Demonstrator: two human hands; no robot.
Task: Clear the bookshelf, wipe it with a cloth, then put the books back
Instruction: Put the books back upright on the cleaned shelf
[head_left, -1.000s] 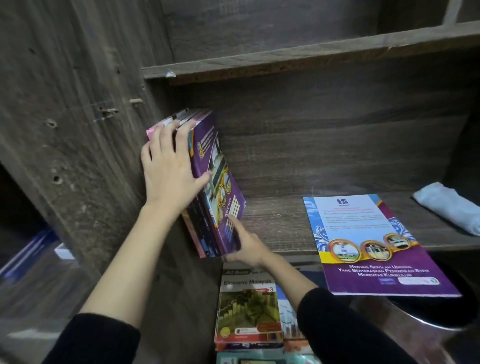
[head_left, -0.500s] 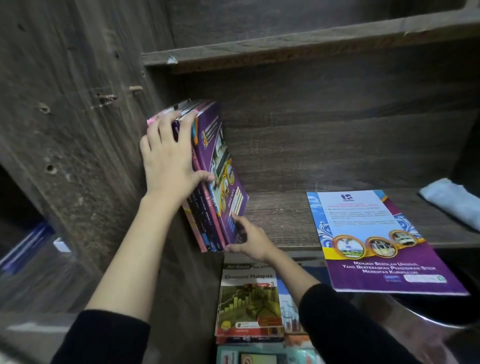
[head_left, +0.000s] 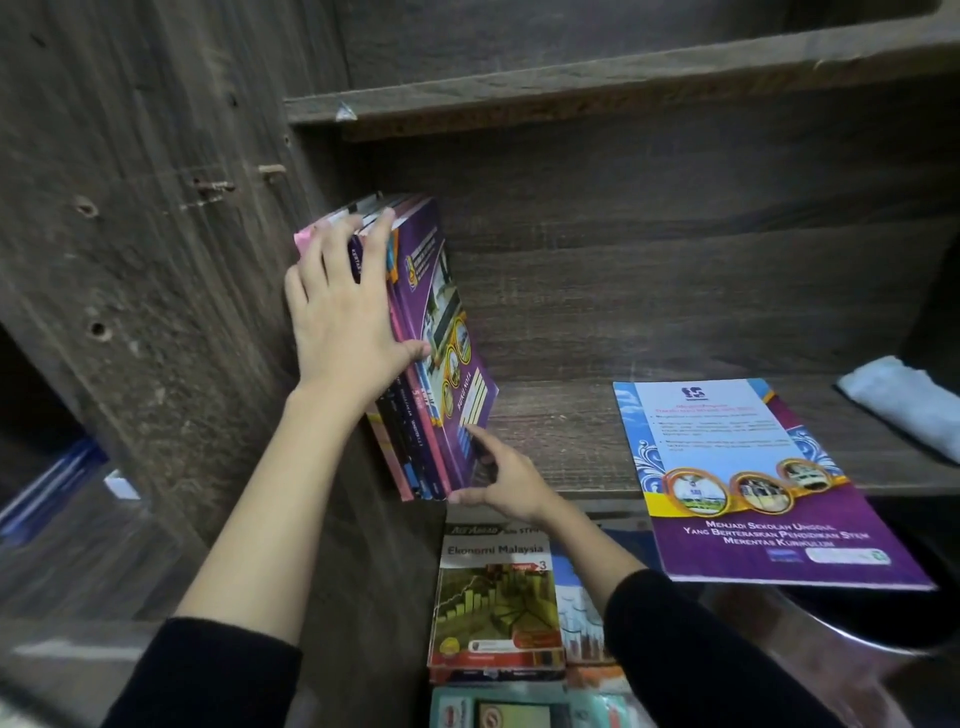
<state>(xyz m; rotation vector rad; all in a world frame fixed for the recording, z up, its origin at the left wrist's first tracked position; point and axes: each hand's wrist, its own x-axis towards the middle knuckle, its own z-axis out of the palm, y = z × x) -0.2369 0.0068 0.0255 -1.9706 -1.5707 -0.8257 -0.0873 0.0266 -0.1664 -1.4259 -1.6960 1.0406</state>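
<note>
Because the left hand (head_left: 343, 312) lies over them, most of the spines in the stack of books (head_left: 441, 322) cannot be read, and the lettering that does show is too small and blurred to make out. Far left, beyond the bookcase's side panel (head_left: 156, 249), something blue sits in shadow; I cannot tell what it is.

That left hand is spread nearly flat. Its fingers run straight up the spines and its thumb reaches across onto the front cover, pressing the stack toward the panel. The stack is a handful of thin paperbacks, pink at the left, dark spines in the middle, and a purple cover with round photo medallions facing right. It stands on end at the left end of the shelf (head_left: 561, 431). Its long axis runs up and down, the tops tip slightly toward the panel, and the spines face outward.

The right hand (head_left: 506, 483) pinches the stack's lower front corner, thumb along the bottom edge and forefinger laid up the purple cover. Its other fingers are hidden.

Below the shelf, a book titled Ekonomi Malaysia (head_left: 493, 603) tops a pile that the right forearm partly covers. Further right, a purple booklet (head_left: 753, 483) lies flat, overhanging the shelf's front edge. A pale cloth (head_left: 904, 400) rests at the far right, cut off by the frame.
</note>
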